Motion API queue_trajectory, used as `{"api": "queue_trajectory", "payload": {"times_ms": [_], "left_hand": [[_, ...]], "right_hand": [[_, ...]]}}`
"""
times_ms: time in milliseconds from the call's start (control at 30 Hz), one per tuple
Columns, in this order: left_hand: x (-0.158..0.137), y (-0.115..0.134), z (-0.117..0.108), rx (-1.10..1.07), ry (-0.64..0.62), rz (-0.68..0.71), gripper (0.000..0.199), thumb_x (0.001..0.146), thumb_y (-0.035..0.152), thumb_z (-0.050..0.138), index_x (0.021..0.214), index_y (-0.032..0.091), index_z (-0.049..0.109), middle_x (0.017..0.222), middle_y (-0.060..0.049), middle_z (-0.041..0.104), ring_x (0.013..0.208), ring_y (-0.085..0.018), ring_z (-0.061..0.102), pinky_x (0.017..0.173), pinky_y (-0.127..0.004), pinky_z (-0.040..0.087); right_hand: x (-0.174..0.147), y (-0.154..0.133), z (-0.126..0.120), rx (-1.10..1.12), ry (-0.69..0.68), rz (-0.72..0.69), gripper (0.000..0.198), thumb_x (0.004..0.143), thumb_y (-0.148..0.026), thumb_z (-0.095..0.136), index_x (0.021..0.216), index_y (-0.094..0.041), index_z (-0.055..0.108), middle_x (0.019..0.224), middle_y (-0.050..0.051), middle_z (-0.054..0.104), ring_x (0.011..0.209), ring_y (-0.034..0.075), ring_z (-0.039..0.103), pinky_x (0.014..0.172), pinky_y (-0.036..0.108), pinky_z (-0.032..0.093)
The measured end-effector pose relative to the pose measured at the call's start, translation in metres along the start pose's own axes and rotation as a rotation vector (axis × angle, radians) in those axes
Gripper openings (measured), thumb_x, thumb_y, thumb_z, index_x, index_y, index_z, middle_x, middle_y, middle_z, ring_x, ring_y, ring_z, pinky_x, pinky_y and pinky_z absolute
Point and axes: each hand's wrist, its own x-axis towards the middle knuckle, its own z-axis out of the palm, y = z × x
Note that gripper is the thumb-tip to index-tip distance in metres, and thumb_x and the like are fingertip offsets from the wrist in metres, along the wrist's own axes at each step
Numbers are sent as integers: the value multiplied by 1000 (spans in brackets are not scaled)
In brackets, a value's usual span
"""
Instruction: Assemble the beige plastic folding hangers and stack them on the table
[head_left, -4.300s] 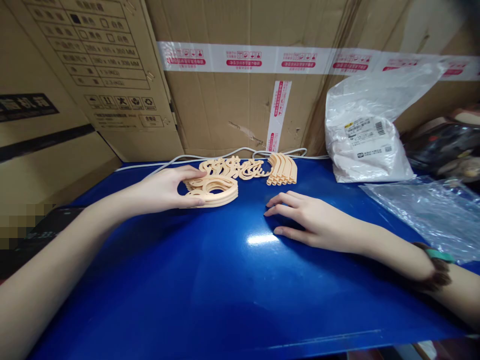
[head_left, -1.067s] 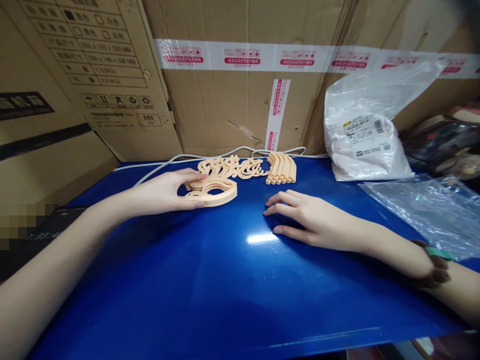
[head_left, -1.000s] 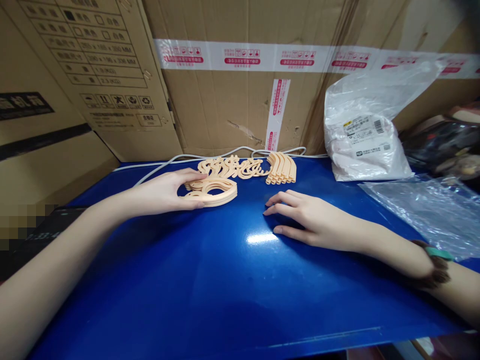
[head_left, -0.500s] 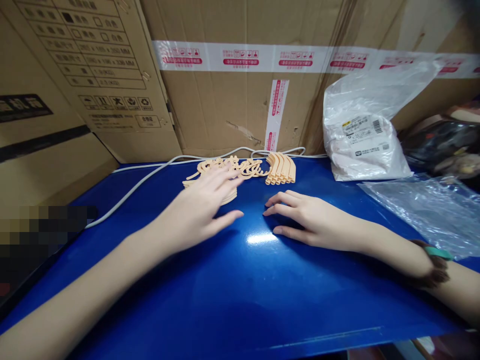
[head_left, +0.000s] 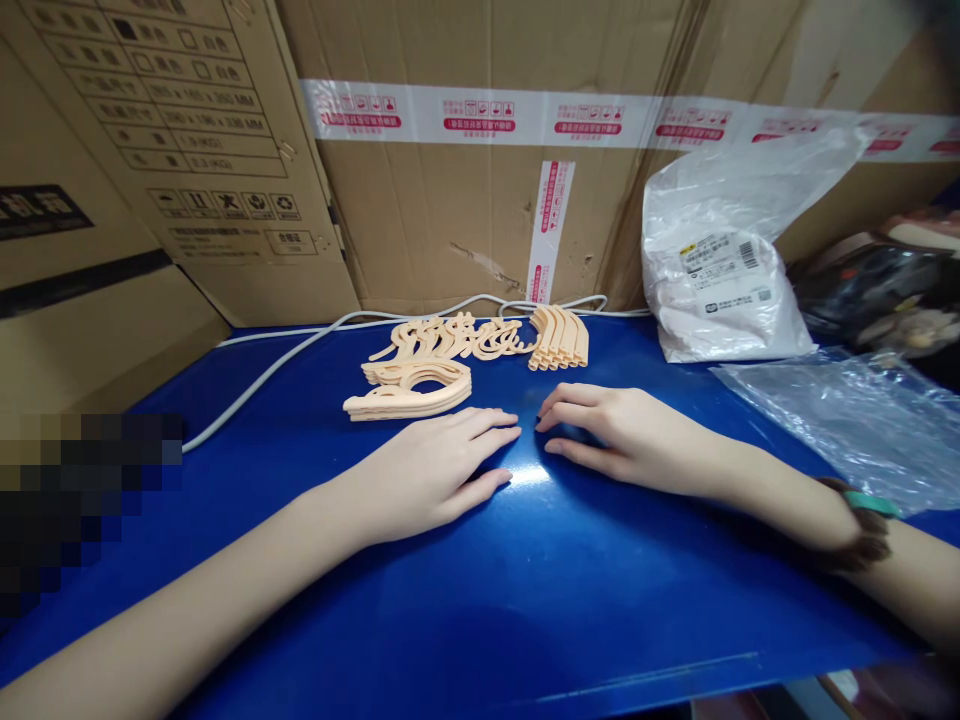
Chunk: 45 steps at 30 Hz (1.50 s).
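Observation:
My left hand [head_left: 439, 470] rests on the blue table [head_left: 480, 620] with its fingers stretched out and nothing in it. Just beyond it lies a stack of flat, beige, curved pieces [head_left: 409, 400] with a rounded opening. My right hand [head_left: 622, 438] lies opposite, fingers loosely bent and apart, holding nothing; its fingertips are near those of the left. Farther back are several thin, hooked beige pieces [head_left: 427, 338] in a row. To their right sits a neat group of beige curved tubes [head_left: 559, 338], their hollow ends facing me.
Behind the pieces runs a white cable [head_left: 274, 385] along large cardboard boxes [head_left: 450, 220]. At the back right stands a white plastic bag [head_left: 724, 290] with a label. A clear plastic bag [head_left: 847, 430] lies flat at the right. A blurred-out dark object [head_left: 75, 510] is at the left edge.
My left hand has drawn back from above the beige pieces, toward me and slightly right, onto the table. The front stack is now uncovered. My right hand has barely moved.

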Motion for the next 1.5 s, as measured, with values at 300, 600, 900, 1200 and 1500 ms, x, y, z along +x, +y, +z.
{"api": "queue_trajectory", "payload": {"times_ms": [300,600,900,1200,1500], "left_hand": [[-1,-1,1,34,-3,13,43,99,35,38,132,13,52,138,-12,53,126,-24,51,107,-38,41],[-2,-1,1,19,-2,5,42,99,35,37,132,14,52,138,-11,54,125,-24,52,105,-38,42],[-3,-2,2,15,7,10,43,99,35,38,133,13,52,138,-13,54,124,-25,52,105,-39,42],[-4,-1,2,15,17,9,41,98,35,39,131,14,53,137,-12,55,124,-25,53,104,-39,43],[-5,-2,3,36,11,8,43,99,35,39,133,13,52,138,-12,54,125,-25,52,104,-38,42]], "right_hand": [[34,18,-12,-244,135,57,25,95,-30,47,100,-17,68,98,8,67,91,20,62,79,30,45],[101,40,-8,-473,93,78,28,93,-33,48,96,-15,70,94,10,65,88,22,59,73,31,36],[120,35,9,-628,127,-32,36,95,-34,43,99,-9,68,100,16,65,93,25,58,78,35,34],[121,28,9,-748,21,-122,31,90,-10,38,92,-4,69,94,19,67,90,27,59,78,38,34],[116,37,7,-516,183,292,33,92,-25,41,92,-12,71,86,14,71,75,24,65,61,31,38]]}}
